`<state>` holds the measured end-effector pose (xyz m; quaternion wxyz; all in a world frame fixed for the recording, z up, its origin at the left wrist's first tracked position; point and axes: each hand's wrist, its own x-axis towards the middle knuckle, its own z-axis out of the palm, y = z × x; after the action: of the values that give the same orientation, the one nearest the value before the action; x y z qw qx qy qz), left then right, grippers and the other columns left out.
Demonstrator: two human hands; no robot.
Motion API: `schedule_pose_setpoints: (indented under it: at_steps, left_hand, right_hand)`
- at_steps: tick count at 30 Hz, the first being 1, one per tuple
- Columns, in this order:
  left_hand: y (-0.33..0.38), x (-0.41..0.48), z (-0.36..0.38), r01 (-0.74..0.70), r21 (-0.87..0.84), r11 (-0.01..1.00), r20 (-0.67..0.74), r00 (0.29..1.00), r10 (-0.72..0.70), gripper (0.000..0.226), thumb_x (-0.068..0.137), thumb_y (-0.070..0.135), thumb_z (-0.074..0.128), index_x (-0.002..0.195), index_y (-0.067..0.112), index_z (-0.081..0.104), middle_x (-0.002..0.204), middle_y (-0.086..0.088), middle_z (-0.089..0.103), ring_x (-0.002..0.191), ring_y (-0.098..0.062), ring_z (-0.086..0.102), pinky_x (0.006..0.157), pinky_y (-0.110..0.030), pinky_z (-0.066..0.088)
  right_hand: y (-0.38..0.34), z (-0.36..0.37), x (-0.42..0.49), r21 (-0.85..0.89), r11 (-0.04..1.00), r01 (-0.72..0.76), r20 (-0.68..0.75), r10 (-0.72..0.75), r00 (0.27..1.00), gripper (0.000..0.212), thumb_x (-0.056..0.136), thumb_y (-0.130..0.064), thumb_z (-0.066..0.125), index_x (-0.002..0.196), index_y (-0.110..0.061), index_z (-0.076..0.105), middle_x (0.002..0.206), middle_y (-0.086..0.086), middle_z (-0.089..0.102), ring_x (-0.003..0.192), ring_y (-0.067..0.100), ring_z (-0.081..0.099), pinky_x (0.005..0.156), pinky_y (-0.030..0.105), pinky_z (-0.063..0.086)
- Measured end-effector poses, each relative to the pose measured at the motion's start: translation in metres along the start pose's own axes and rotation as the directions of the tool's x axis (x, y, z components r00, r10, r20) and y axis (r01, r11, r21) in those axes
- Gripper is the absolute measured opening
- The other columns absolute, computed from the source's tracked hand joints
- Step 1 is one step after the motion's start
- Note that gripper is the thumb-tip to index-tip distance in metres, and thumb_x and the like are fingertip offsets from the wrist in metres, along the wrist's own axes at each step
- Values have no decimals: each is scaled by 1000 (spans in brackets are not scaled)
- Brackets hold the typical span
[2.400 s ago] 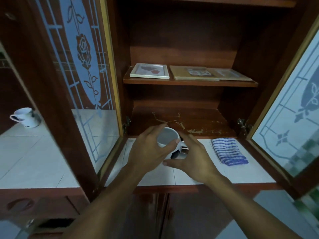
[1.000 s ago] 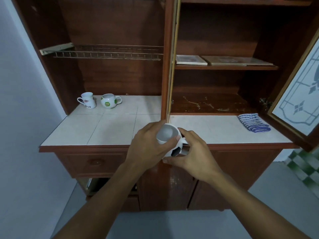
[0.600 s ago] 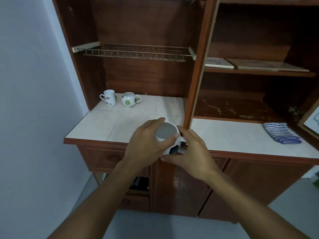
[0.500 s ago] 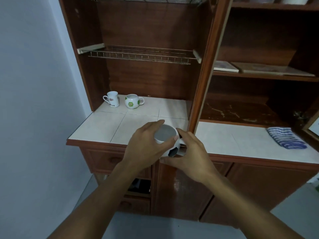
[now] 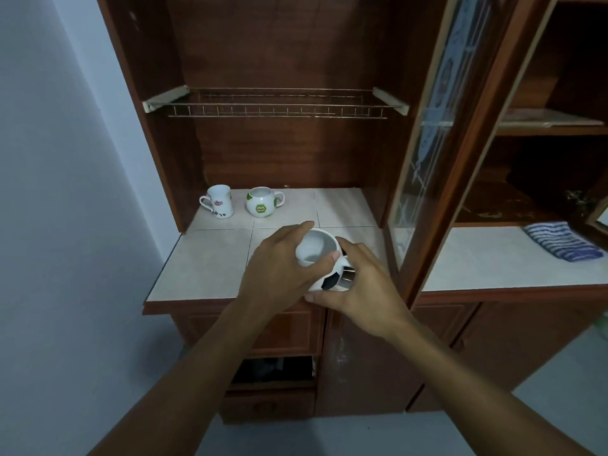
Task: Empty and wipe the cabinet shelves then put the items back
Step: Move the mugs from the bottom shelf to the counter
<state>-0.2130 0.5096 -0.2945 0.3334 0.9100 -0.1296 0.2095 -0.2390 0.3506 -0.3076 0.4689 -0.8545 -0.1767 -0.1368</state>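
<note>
The football-patterned mug [image 5: 316, 251] is held just above the front of the tiled bench [image 5: 204, 268], upright, its mouth tipped slightly toward the person. The left hand [image 5: 279, 274] wraps its left side, thumb on the rim. The right hand [image 5: 365, 287] curls round the right side.

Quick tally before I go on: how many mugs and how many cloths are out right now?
Mugs: 3, the football mug held in the left hand and right hand, plus the tall white mug and the green-patched mug on the tiled counter.
Cloths: 1, the striped cloth.
Total: 4.
</note>
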Motion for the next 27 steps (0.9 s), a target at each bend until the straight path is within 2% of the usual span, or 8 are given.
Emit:
schedule_pose_setpoints:
  at_steps: [4,8,12,16,21,23,27]
  left_hand:
    - [-18,9,-2,2,9,1000,29,1000,-2,85,71,76,44,136,22,54,132,3,60,115,-14,57,96,-31,46]
    - [-28,26,4,-6,6,1000,23,1000,6,77,75,69,53,136,22,54,133,3,60,116,-16,57,98,-33,47]
    - [-33,43,13,-8,4,1000,36,999,8,71,81,62,62,138,22,51,136,3,57,120,-15,54,98,-28,42]
    - [-40,59,21,4,-8,1000,30,1000,-4,69,81,58,65,137,21,52,135,2,58,119,-15,54,98,-28,42]
    - [-49,79,32,10,-11,1000,50,999,-10,67,81,58,64,135,20,54,131,3,61,115,-14,55,92,-20,39]
    - [-55,89,35,11,-16,1000,49,999,-10,67,82,58,65,135,20,53,132,4,60,116,-13,54,90,-18,36]
    - [-75,111,42,22,-36,999,68,997,-20,67,82,60,63,138,25,50,136,7,56,120,-10,51,91,-18,35]
  right_hand:
    - [2,15,12,-26,1000,-14,-12,13,1000,76,61,-41,90,128,-33,54,107,-16,56,101,2,55,81,11,46]
    - [11,22,28,-26,999,-36,-14,36,999,75,63,-38,88,128,-36,51,108,-20,52,103,2,54,85,14,47]
    - [24,22,46,-9,999,-49,-26,48,998,76,63,-38,89,128,-37,51,110,-21,50,105,0,53,88,12,45]
    - [36,22,62,-14,999,-49,0,49,999,72,65,-39,89,121,-47,45,111,-29,47,107,-6,49,85,3,40]
    - [50,25,82,-7,998,-62,-10,62,998,70,64,-37,89,118,-50,46,111,-30,49,106,-4,52,86,7,43]
    - [55,27,92,-9,998,-67,-13,67,998,70,65,-37,90,120,-46,49,113,-29,50,107,-5,51,86,7,43]
    - [67,40,115,-2,996,-92,-21,92,996,72,63,-35,91,124,-36,53,109,-20,53,104,1,53,88,17,49]
